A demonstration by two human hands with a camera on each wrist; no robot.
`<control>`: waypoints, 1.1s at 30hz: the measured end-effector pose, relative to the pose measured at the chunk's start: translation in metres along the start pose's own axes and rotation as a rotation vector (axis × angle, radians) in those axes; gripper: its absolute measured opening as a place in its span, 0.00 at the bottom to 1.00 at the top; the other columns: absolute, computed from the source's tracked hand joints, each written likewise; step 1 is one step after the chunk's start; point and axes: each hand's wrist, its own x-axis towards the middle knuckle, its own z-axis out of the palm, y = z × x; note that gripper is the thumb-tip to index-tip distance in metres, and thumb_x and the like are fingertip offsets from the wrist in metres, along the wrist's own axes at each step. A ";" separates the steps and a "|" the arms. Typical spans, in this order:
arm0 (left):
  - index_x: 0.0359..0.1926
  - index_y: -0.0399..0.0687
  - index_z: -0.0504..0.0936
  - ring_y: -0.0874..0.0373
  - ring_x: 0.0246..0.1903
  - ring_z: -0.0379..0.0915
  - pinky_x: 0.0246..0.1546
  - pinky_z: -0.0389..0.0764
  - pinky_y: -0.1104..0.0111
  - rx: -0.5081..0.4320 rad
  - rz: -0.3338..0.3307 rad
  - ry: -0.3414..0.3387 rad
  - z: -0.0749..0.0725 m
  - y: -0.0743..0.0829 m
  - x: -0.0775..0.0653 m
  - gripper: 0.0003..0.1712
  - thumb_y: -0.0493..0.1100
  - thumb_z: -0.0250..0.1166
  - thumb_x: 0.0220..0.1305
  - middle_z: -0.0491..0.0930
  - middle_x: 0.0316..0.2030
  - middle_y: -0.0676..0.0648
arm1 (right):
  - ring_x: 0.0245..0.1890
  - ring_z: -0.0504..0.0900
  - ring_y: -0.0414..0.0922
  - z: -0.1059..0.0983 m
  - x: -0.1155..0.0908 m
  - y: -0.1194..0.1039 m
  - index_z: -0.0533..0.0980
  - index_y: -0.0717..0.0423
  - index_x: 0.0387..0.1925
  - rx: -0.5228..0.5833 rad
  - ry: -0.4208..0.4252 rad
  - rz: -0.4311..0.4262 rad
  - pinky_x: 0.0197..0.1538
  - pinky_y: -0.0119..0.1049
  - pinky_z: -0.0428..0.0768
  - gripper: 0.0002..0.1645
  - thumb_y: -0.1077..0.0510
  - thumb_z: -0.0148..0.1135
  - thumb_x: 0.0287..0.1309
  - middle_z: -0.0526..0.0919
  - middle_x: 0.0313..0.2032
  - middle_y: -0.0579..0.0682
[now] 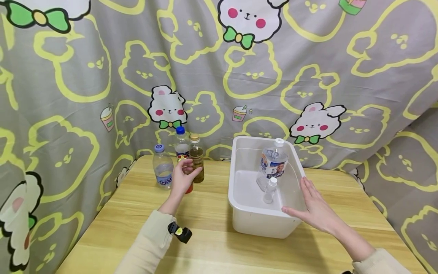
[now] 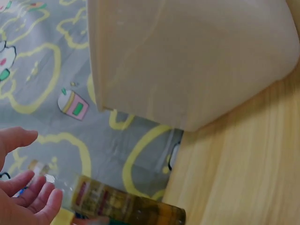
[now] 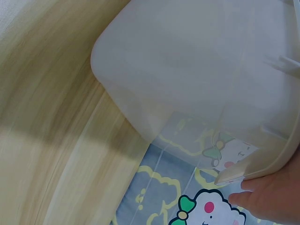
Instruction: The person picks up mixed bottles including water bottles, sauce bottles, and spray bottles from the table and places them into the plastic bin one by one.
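Note:
My left hand [image 1: 182, 177] reaches in front of the bottle group, thumb and fingers apart with nothing held between them. Close by the fingers is a red container [image 1: 189, 188], mostly hidden behind the hand. Around it stand a yellow-capped bottle of brown liquid [image 1: 197, 161], a blue-capped bottle [image 1: 181, 141] and a clear bottle with a purple cap [image 1: 163, 169]. My right hand [image 1: 318, 209] rests on the near right corner of a white plastic bin [image 1: 261, 224], fingers extended along its rim. Inside, a large clear labelled bottle [image 1: 276, 166] and a small white-capped bottle [image 1: 270, 193] stand upright.
The bin and bottles stand on a wood-grain table [image 1: 205, 247]. Behind and at the sides hangs a grey curtain [image 1: 205, 76] with yellow outlines and rabbit faces, close to the table's far edge. A black strapped device [image 1: 180, 233] is on the left wrist.

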 end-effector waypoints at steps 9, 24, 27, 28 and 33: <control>0.44 0.31 0.72 0.41 0.39 0.70 0.36 0.71 0.69 -0.024 -0.014 0.128 -0.006 -0.020 0.002 0.26 0.36 0.70 0.44 0.74 0.40 0.34 | 0.64 0.35 0.61 0.000 0.000 0.000 0.39 0.72 0.64 0.000 -0.008 0.005 0.58 0.62 0.46 0.63 0.34 0.59 0.45 0.38 0.65 0.68; 0.43 0.30 0.71 0.46 0.36 0.70 0.37 0.72 0.61 0.073 -0.033 0.226 -0.012 -0.038 0.012 0.27 0.38 0.72 0.42 0.74 0.37 0.36 | 0.64 0.36 0.61 -0.001 0.000 0.000 0.39 0.71 0.64 -0.002 -0.011 0.008 0.58 0.63 0.46 0.63 0.34 0.59 0.45 0.38 0.65 0.68; 0.43 0.30 0.71 0.46 0.36 0.70 0.37 0.72 0.61 0.101 -0.035 0.230 -0.013 -0.040 0.016 0.27 0.38 0.72 0.42 0.74 0.37 0.36 | 0.64 0.36 0.61 -0.001 0.000 0.000 0.39 0.71 0.64 -0.007 -0.011 0.010 0.57 0.63 0.47 0.63 0.34 0.58 0.45 0.37 0.65 0.68; 0.43 0.30 0.71 0.45 0.36 0.70 0.37 0.72 0.60 0.112 -0.035 0.230 -0.013 -0.040 0.017 0.27 0.38 0.72 0.42 0.74 0.37 0.36 | 0.64 0.36 0.61 0.000 0.000 0.000 0.39 0.71 0.64 -0.007 -0.011 0.010 0.57 0.63 0.47 0.63 0.34 0.58 0.45 0.37 0.65 0.67; 0.42 0.29 0.70 0.44 0.38 0.69 0.39 0.71 0.58 0.141 -0.048 0.217 -0.015 -0.042 0.024 0.28 0.39 0.71 0.43 0.73 0.38 0.36 | 0.64 0.35 0.61 0.000 0.001 0.000 0.39 0.71 0.64 -0.007 -0.012 0.011 0.57 0.63 0.47 0.63 0.34 0.58 0.45 0.37 0.65 0.67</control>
